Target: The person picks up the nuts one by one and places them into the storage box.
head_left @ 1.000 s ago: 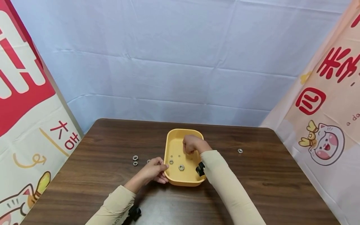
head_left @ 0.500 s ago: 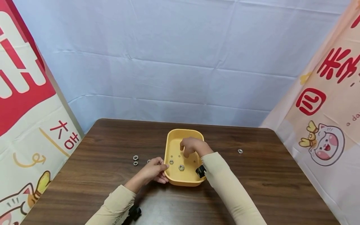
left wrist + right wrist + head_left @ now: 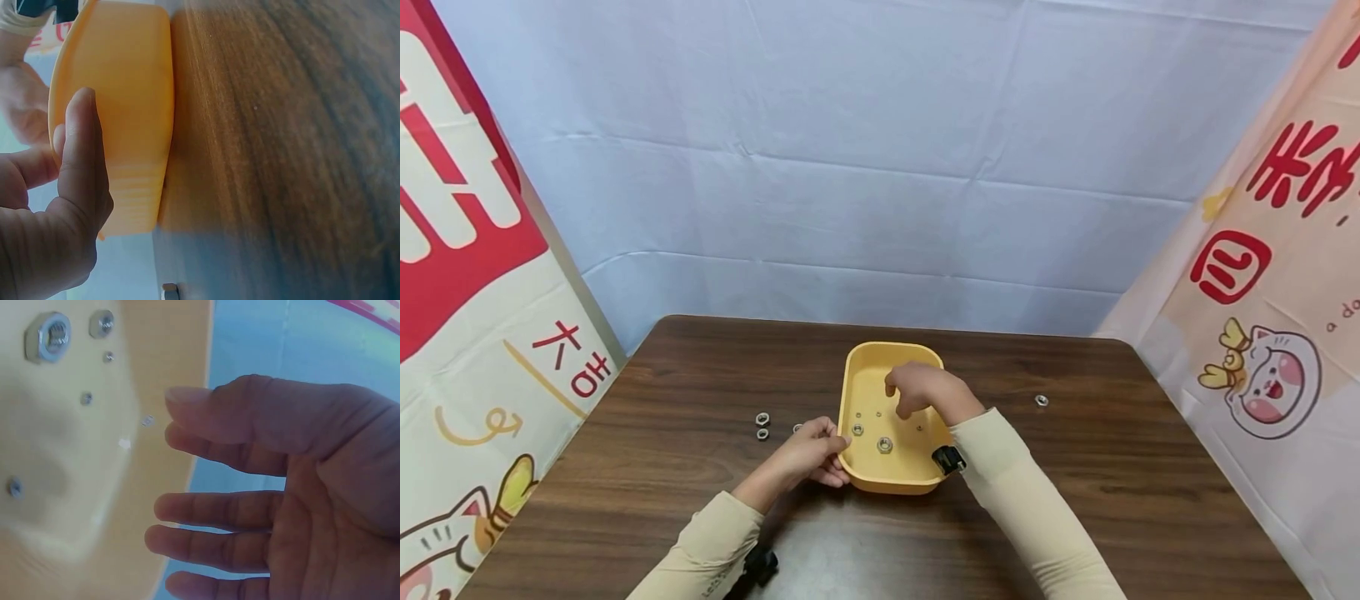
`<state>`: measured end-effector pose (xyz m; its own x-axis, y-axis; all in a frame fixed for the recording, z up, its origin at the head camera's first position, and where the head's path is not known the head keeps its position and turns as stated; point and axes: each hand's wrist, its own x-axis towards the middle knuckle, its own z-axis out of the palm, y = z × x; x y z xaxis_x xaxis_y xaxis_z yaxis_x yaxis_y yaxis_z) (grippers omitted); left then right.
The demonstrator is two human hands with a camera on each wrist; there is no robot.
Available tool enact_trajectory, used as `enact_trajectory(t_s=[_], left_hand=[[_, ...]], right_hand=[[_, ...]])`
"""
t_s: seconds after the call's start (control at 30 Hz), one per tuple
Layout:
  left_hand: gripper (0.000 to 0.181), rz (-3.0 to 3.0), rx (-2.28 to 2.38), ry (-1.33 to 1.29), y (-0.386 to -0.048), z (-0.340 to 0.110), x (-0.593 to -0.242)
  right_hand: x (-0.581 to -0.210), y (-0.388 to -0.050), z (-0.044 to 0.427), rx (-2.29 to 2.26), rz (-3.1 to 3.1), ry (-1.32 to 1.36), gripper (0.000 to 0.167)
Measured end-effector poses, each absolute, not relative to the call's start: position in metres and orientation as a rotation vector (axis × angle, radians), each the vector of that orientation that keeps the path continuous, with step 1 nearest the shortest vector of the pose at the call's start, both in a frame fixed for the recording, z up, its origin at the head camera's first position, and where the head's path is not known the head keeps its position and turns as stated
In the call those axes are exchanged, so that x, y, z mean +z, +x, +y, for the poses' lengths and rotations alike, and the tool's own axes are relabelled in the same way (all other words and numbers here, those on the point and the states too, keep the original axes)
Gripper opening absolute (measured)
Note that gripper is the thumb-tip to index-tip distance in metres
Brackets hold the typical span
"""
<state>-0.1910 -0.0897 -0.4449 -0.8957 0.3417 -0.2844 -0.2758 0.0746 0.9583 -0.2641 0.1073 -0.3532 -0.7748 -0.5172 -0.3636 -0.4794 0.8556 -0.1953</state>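
A yellow plastic tray [image 3: 891, 486] lies on the table. My left hand [image 3: 812, 452] pinches its left rim, thumb over the edge and fingers against the outer wall, as the left wrist view confirms. Inside are a large hex nut [image 3: 884, 445], a medium nut [image 3: 857, 430] and several tiny nuts [image 3: 920, 428]. Above the tray floor hovers my right hand [image 3: 928, 392]. In the right wrist view, the fingers [image 3: 219, 509] are fairly straight, and the thumb [image 3: 212, 409] lies close to the index finger. Nothing shows between them.
Two nuts [image 3: 763, 419] sit on the dark wooden table [image 3: 1112, 492] left of the tray. Another nut [image 3: 798, 428] is partly hidden behind the left hand. A lone nut [image 3: 1042, 401] rests to the right. A pale cloth [image 3: 880, 208] hangs behind the table.
My right hand has risen from the tray floor and its fingers have loosened, uncovering a tiny nut at the tray's right. It then shifted slightly right. The left hand keeps its grip.
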Motion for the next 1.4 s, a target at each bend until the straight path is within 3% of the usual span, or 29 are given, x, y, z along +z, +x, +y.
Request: enact_trajectory(t_s=[0.97,1.4], left_hand=[[0.013,1.901,1.896,0.069,-0.188,-0.090,-0.446],[0.012,1.933,1.906,0.097,-0.188,-0.089,-0.443]], right_hand=[[-0.343,-0.254,0.187,-0.287,2.704,-0.692,0.038],[-0.348,-0.254,0.219,-0.362,2.699,-0.503,0.038]])
